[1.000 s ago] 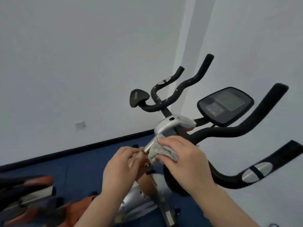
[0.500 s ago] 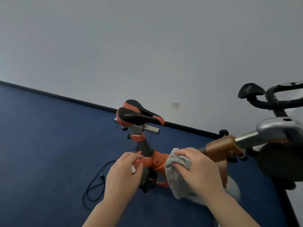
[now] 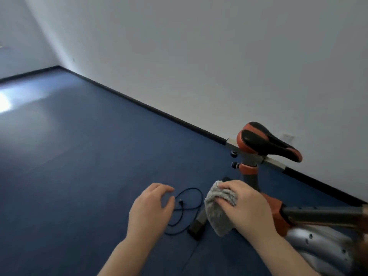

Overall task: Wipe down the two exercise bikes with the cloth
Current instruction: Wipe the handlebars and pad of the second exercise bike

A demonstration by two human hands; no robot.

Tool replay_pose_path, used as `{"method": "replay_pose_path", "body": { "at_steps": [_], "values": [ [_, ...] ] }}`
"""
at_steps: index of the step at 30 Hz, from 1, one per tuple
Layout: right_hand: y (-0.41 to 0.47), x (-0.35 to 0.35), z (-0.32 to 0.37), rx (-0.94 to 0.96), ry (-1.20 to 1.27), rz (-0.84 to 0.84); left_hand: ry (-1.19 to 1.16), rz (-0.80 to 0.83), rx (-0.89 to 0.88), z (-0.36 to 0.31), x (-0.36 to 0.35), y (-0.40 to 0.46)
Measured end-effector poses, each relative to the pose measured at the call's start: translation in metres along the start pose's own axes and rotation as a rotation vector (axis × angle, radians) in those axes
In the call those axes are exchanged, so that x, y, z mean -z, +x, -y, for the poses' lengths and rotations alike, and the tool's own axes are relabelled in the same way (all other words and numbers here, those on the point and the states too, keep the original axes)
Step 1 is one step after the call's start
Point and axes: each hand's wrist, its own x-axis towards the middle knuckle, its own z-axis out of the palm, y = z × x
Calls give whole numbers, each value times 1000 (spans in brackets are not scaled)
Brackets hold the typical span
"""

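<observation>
Both hands had swung off the handlebars: our right hand point(image 3: 247, 208) clutched the cloth point(image 3: 218, 211) by the saddle point(image 3: 266, 142), left hand point(image 3: 151, 206) loosely spread, seat end due next.

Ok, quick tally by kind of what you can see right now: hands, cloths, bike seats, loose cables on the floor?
hands: 2 (left hand, right hand)
cloth: 1
bike seat: 1
cable: 1
Total: 5

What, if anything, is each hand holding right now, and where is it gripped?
The right hand grips the grey cloth at its bunched upper end; the left hand holds nothing.
</observation>
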Motion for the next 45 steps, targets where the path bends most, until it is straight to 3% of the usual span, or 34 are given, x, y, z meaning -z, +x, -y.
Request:
{"method": "replay_pose_path", "body": {
  "at_steps": [7,20,30,38,45],
  "values": [
    [18,-82,73,-29,-18,45,27,46,38,102,59,29],
    [124,-144,88,-111,-61,61,-16,117,41,163,51,136],
    [278,-172,57,-101,-89,84,10,138,-32,163,12,315],
    [382,-185,34,-199,-124,73,-23,170,-26,172,-17,439],
    [506,-214,15,-346,-141,-61,-8,282,-158,184,-54,591]
  ]
}}
